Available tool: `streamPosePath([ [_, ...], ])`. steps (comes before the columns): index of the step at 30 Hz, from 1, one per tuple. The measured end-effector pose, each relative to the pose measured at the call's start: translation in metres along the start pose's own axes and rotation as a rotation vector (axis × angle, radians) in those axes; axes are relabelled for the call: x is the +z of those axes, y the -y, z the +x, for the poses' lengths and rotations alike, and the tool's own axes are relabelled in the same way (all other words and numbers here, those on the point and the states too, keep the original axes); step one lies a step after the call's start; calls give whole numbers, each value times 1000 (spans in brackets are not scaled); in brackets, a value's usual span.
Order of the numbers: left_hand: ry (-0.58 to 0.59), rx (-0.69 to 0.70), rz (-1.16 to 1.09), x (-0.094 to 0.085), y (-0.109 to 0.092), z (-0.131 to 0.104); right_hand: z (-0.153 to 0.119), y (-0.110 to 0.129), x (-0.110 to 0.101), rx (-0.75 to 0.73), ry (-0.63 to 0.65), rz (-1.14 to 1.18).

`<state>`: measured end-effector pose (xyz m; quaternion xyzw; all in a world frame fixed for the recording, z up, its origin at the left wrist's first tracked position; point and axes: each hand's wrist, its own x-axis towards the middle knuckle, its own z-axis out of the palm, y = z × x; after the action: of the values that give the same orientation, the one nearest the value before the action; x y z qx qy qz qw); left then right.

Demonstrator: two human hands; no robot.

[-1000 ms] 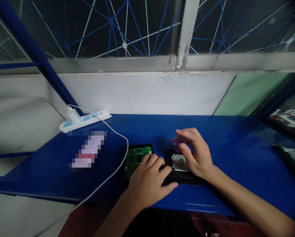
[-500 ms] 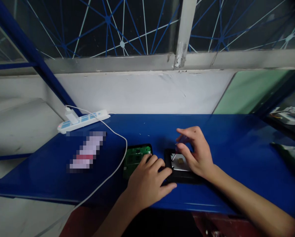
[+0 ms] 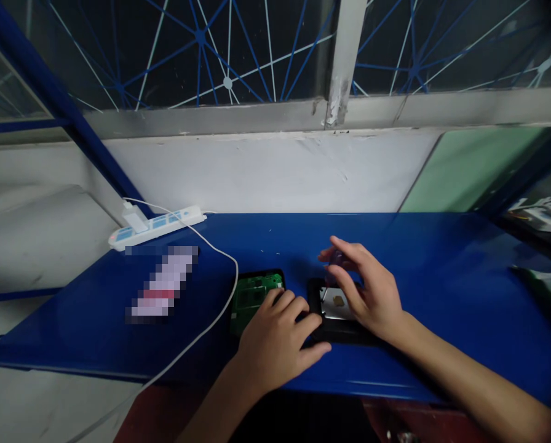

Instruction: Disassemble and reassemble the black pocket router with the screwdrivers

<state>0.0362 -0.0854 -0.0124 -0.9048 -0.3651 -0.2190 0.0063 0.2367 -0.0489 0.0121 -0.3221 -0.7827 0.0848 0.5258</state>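
Note:
In my right hand (image 3: 370, 286) is a small screwdriver (image 3: 336, 259) with a see-through purplish handle, pinched between thumb and fingers. Its thin shaft points down at the left end of a silver metal plate (image 3: 337, 301) bearing a small tan patch. That plate sits in a black case (image 3: 344, 332), partly covered by my right hand. My left hand (image 3: 278, 341) lies palm down with fingers apart, its fingertips over the near-right part of a green circuit board (image 3: 252, 292) in a black shell and at the black case's left edge.
A white cable (image 3: 211, 326) runs from the white power strip (image 3: 158, 227) across the blue table (image 3: 418, 258), passing left of the circuit board. Farther left lies a blurred-out pinkish flat object (image 3: 167, 283). A green and silvery bag-like item (image 3: 545, 289) is at the right edge.
My right hand's fingers have shifted slightly around the screwdriver handle, with more fingertips showing behind it. My left hand and both black cases stay in place.

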Motion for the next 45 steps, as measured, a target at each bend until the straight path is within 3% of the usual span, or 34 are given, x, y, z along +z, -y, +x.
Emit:
streamPosePath([
  [5,-20,18,0,0,-1,0,2,-2,-3,-55,-65,-47],
  [13,-75,51,-22,1,1,-2,2,7,-4,-55,49,10],
  [21,-44,42,-3,1,1,-2,4,2,-2,-82,-67,-99],
  [31,-45,71,12,-2,0,-3,3,8,-5,-50,44,-29],
  [40,-29,43,7,-2,-1,-3,5,6,-3,-78,-50,-121],
  [45,-22,24,4,1,-1,-3,3,6,-4,-36,-15,-92],
])
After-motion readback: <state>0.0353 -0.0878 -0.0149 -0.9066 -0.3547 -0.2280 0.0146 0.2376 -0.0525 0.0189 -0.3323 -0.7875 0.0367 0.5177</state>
